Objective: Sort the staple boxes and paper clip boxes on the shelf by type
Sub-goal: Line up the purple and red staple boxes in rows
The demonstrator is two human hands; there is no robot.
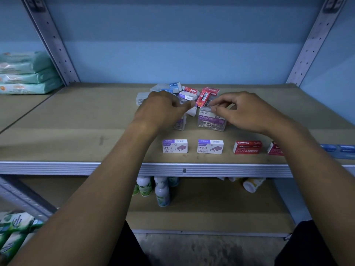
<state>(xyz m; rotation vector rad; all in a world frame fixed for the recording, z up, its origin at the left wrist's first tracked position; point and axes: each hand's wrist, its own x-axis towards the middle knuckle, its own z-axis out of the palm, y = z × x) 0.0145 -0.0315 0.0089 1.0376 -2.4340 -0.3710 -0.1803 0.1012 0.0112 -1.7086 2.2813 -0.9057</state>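
Observation:
My right hand (244, 112) pinches the top of a clear paper clip box (210, 122) with a purple label, standing on the shelf board (76, 131). My left hand (163, 108) grips a second clear paper clip box (180, 124) from above and hides most of it. Along the front stand two purple-and-white staple boxes (174, 146) (210, 146), a red staple box (247, 147), and another red one (274, 149) half hidden by my right forearm. Behind my hands lies a mixed pile (189, 92) of red, blue-grey, purple and clear boxes.
Blue boxes (338, 148) lie at the shelf's right front edge. Teal wipe packs (25, 73) are stacked on the neighbouring shelf at left. Bottles (161, 191) stand on the lower shelf. Perforated metal uprights (51, 41) (313, 41) flank the bay.

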